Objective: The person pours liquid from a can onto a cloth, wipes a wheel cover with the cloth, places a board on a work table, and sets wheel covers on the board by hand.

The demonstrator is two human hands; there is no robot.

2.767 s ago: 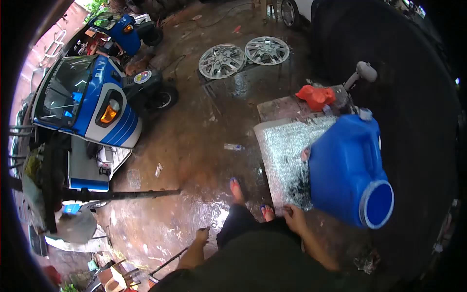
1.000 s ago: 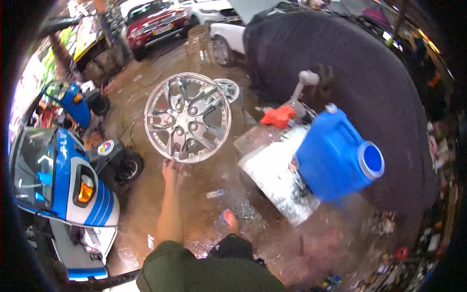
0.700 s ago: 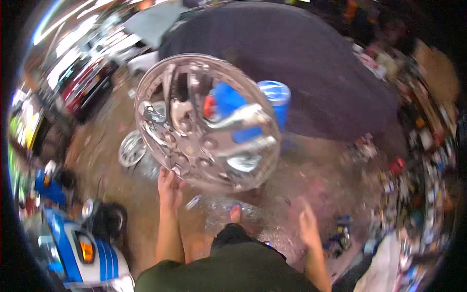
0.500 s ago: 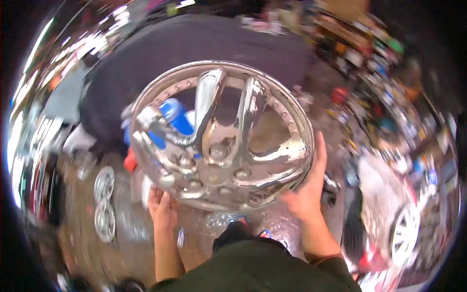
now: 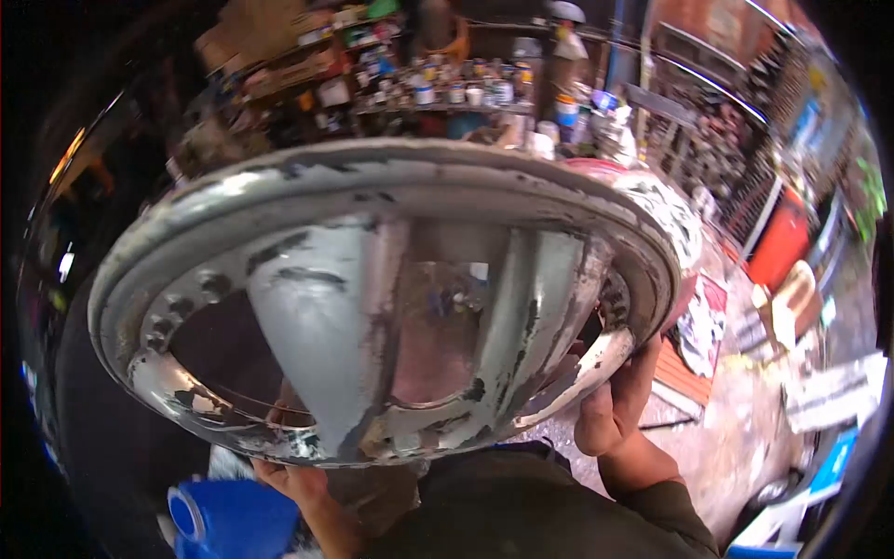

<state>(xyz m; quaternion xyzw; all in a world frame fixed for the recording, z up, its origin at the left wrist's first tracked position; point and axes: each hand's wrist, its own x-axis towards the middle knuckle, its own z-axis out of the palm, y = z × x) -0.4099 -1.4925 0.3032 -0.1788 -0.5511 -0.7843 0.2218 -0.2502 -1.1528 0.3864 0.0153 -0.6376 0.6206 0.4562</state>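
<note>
A large metal wheel rim (image 5: 317,317) fills the middle of the head view, held up close and tilted. Its silver finish is worn, with dark and whitish patches along the lip and spokes. My left hand (image 5: 293,480) grips its lower left edge, the fingers partly hidden behind the metal. On the lower right, my right hand (image 5: 615,410) is closed round the edge, with its thumb in view and the other fingers mostly covered by the rim.
Shelves with several cans and bottles (image 5: 456,93) stand at the back. A blue plastic container (image 5: 233,517) is at lower left. To the right are a red cylinder (image 5: 780,238), an orange slatted piece (image 5: 682,377) and a white-and-blue object (image 5: 792,503) on the floor.
My view has turned towards the shelves. The wheel rim has come closer and tipped, so it looks flatter and larger. Both hands still hold it.
</note>
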